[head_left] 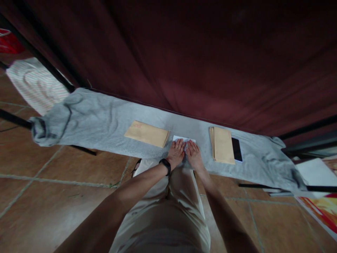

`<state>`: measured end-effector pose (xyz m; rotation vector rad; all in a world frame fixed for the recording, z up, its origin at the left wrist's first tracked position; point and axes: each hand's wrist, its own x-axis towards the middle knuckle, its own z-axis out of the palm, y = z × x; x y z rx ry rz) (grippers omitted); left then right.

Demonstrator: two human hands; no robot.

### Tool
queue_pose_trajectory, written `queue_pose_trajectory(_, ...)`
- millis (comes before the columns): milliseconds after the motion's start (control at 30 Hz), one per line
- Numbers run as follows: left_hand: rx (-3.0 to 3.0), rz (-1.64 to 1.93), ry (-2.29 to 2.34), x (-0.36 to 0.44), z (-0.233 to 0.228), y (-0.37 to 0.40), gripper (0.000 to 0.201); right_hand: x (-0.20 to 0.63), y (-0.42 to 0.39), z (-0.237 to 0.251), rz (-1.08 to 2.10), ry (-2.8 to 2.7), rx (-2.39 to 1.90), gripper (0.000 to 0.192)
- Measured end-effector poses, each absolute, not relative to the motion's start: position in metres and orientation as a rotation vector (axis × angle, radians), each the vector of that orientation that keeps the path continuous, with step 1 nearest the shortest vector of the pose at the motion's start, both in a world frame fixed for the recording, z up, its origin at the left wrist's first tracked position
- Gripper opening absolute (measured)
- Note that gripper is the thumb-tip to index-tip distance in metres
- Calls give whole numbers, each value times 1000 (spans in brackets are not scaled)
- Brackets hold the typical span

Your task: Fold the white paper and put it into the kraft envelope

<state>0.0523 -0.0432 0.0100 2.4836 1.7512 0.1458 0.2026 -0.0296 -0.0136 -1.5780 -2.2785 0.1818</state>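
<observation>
Centrally, white paper point(184, 138) on the cloth-covered counter point(189, 124), left hand point(176, 154) and right hand point(194, 155) flat upon it, fingers point(179, 144) extended, gripping nothing, brown envelope stack point(147, 133) to the left, second envelope stack point(223, 145) to the right, any contents hidden, dark-screened device point(236, 149) beside the latter.

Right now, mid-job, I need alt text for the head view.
The left hand and right hand rest palm-down on white paper, on a grey cloth. To the left lies a stack of tan envelopes; to the right, a second envelope stack partly covers a dark-screened phone.
</observation>
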Motion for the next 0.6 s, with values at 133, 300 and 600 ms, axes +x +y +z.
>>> queue_pose_trajectory(133,2469,98,1767,55,12,-43,59,197,-34,-18,129,-2336,-1590,52)
queue_pose_trajectory(300,2456,47,1798,59,16,-44,59,197,-39,-19,9,-2370,-1664,51)
queue_pose_trajectory(600,2451,63,1795,58,13,-44,58,195,-40,-18,-72,-2375,-1705,50)
